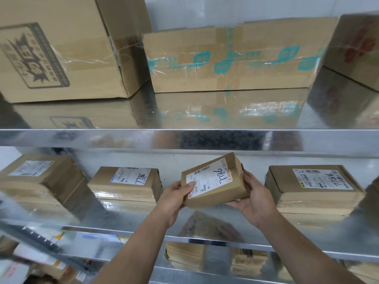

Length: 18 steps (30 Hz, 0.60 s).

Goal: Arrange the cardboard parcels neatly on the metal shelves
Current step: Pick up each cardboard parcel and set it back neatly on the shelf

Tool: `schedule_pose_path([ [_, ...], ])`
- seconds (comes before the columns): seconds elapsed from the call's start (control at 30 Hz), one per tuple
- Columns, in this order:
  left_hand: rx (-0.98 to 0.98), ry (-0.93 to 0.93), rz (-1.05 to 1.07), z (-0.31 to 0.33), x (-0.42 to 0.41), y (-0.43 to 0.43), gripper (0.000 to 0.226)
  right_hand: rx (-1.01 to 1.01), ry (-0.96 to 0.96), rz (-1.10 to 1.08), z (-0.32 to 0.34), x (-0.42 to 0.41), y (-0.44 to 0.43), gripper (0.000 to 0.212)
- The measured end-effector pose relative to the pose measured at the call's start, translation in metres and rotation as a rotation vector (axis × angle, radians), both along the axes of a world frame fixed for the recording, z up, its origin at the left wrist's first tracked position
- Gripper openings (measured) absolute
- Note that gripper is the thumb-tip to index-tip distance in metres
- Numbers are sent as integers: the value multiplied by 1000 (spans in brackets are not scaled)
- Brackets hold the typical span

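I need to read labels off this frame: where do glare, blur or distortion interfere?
Head view: the metal shelves mirror the boxes; the lower left is blurred; wide-angle bends the edges; the parcel in the left hand and right hand is sharp, label legible.

On the tilted parcel point(222, 194), a white label point(209, 179) carries handwritten "7786", upside down from here. The left parcel point(125, 183) shows a similar scrawl beginning "77". The printed lines are too small to read.
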<state>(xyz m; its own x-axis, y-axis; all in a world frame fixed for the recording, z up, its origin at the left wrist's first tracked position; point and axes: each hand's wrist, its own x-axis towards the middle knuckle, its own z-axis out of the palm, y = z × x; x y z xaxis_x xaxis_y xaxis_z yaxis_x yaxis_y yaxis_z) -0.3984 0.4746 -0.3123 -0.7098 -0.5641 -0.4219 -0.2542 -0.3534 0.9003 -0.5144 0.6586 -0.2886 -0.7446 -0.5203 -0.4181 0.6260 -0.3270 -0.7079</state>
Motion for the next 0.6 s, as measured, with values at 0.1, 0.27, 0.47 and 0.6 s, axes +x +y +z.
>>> schedule_pose_path([
  [0.1, -24, 31, 30, 2, 1, -3, 23, 23, 38, -5, -2, -3, 0, 35],
  [0.27, -118, 40, 70, 6, 1, -4, 19, 130, 172, 8, -2, -4, 1, 36],
  [0.47, -191, 29, 105, 7, -1, -2, 13, 208, 184, 16, -6, -4, 0, 25],
  [0.6, -251, 19, 120, 2, -3, -3, 12, 243, 189, 41, -10, -6, -1, 33],
])
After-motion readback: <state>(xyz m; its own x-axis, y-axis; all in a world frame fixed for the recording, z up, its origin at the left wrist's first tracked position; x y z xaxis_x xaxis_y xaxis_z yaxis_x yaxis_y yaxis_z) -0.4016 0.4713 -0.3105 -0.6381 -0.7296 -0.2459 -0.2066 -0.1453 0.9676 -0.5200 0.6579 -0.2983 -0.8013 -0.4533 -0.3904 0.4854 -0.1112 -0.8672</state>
